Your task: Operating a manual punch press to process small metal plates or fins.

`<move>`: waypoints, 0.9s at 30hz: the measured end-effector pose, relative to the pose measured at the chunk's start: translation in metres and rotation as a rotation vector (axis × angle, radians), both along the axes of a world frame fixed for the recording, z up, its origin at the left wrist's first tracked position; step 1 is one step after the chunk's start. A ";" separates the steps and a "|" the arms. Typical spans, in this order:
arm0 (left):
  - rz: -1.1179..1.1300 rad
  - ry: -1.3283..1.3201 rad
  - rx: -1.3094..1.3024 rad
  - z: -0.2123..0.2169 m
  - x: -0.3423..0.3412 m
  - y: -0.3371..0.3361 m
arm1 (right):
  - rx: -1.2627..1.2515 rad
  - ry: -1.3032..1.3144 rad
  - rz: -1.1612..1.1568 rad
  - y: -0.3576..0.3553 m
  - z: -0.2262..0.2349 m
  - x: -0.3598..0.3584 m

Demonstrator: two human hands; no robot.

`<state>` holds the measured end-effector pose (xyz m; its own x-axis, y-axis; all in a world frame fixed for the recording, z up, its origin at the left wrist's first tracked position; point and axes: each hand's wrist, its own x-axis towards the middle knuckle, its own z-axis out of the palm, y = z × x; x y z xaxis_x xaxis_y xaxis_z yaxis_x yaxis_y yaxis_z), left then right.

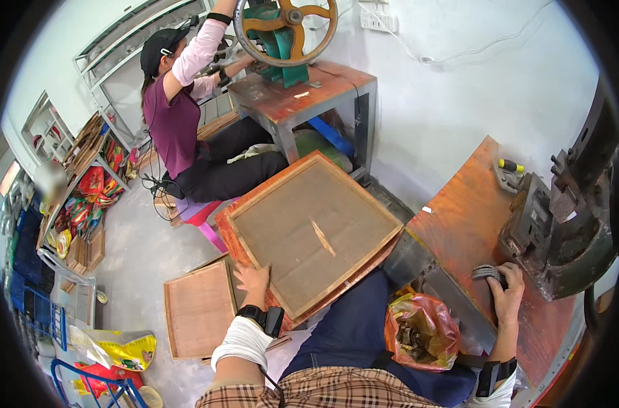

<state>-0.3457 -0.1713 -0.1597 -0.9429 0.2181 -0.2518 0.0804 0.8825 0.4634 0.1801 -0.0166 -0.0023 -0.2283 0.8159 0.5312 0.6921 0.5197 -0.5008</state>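
L hand (254,280) lies flat, fingers spread, on edge of wooden tray (314,233), steadying it on lap. R hand (506,291) curls round small dark part (487,273) on orange bench (463,224), beside iron press (561,231).

Your left hand (254,279) rested on the near corner of a shallow wooden tray (314,231) (mesh-bottomed, tilted across your lap). Your right hand (506,289) gripped a small dark ridged piece (487,273) on the orange table (459,224).
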 end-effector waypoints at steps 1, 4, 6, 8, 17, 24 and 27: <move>0.021 0.051 -0.003 -0.007 -0.007 0.004 | 0.011 -0.001 -0.004 0.001 -0.001 -0.001; 0.040 0.220 0.070 -0.018 -0.021 0.007 | 0.014 -0.001 -0.005 0.000 -0.002 0.000; -0.060 0.231 0.408 -0.009 -0.038 0.006 | 0.002 -0.001 -0.004 -0.001 0.001 0.000; -0.017 0.012 0.850 0.027 -0.022 0.010 | -0.010 -0.003 -0.015 -0.001 -0.001 -0.001; 0.203 -0.258 1.331 0.113 -0.025 -0.196 | -0.020 -0.002 0.024 0.004 -0.011 0.014; 0.883 0.054 1.307 0.010 -0.103 -0.364 | 0.015 -0.038 0.020 0.000 -0.003 0.007; 0.367 0.213 0.314 -0.036 -0.094 -0.408 | 0.032 -0.045 0.001 -0.004 0.002 0.002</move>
